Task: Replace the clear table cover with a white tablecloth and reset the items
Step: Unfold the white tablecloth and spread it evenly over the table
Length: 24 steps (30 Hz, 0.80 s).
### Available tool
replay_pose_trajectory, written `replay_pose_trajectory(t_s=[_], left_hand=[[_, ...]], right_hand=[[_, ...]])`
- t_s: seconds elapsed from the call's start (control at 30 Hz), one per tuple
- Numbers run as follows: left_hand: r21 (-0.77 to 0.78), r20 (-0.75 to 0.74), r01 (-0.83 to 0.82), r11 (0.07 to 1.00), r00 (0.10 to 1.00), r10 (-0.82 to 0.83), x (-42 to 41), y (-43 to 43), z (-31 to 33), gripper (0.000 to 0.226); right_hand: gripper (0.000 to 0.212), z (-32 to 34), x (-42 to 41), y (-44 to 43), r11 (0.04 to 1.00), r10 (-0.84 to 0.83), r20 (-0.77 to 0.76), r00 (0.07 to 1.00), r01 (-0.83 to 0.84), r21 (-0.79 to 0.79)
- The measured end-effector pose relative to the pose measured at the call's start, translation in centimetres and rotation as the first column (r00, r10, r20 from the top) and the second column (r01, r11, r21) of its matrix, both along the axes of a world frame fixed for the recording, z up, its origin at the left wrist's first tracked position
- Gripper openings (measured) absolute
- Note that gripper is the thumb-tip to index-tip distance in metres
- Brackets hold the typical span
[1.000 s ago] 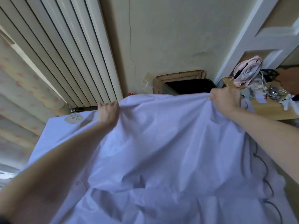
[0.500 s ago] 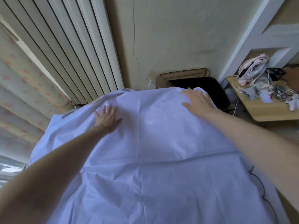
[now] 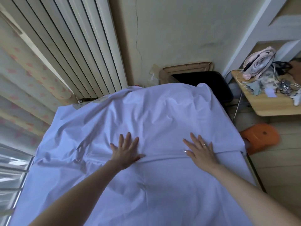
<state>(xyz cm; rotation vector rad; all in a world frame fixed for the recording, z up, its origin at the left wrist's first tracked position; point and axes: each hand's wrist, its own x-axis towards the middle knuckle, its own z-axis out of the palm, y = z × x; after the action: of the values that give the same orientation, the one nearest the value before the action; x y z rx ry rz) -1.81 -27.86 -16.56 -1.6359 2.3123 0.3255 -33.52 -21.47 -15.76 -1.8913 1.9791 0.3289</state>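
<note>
On the far left hangs a curtain (image 3: 19, 88) with pink spots, next to a tall white radiator (image 3: 78, 46). The white tablecloth (image 3: 162, 111) covers the whole table and is wrinkly. The left hand (image 3: 126, 151) presses flat on it, fingers straight and spread. The right hand (image 3: 201, 151) lies flat too, holding nothing. Off to the right are an orange stool (image 3: 260, 136) and a pink fan (image 3: 259, 64).
</note>
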Motion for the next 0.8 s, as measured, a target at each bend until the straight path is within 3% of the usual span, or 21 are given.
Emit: replay_pose_trajectory(t_s=[0.07, 0.2, 0.3, 0.5, 0.8], left_hand=[[0.038, -0.008, -0.014, 0.999, 1.000, 0.014, -0.2, 1.4, 0.3, 0.089], [-0.027, -0.086, 0.007, 1.000, 0.996, -0.009, 0.5, 6.8, -0.8, 0.084], [-0.066, -0.122, -0.018, 0.998, 0.992, 0.010, 1.5, 11.5, -2.0, 0.086], [0.107, -0.039, -0.176, 0.979, 0.983, 0.181, 1.8, 16.5, -0.4, 0.087], [0.184, 0.021, -0.181, 0.966, 0.983, 0.180, 2.3, 22.8, 0.3, 0.086]], right_hand=[[0.091, 0.7, 1.0, 1.4, 1.000, -0.010, -0.011, 1.000, 0.009, -0.012], [0.066, -0.8, 2.4, 6.4, 0.999, -0.029, -0.016, 0.999, 0.028, -0.019], [0.066, -1.2, 3.4, 10.5, 0.998, -0.020, -0.020, 1.000, 0.019, -0.052], [0.072, -0.7, 3.8, 14.6, 0.999, -0.035, -0.045, 0.998, 0.035, 0.010], [0.074, -0.9, 4.0, 20.4, 0.996, -0.042, -0.001, 0.999, 0.041, 0.081]])
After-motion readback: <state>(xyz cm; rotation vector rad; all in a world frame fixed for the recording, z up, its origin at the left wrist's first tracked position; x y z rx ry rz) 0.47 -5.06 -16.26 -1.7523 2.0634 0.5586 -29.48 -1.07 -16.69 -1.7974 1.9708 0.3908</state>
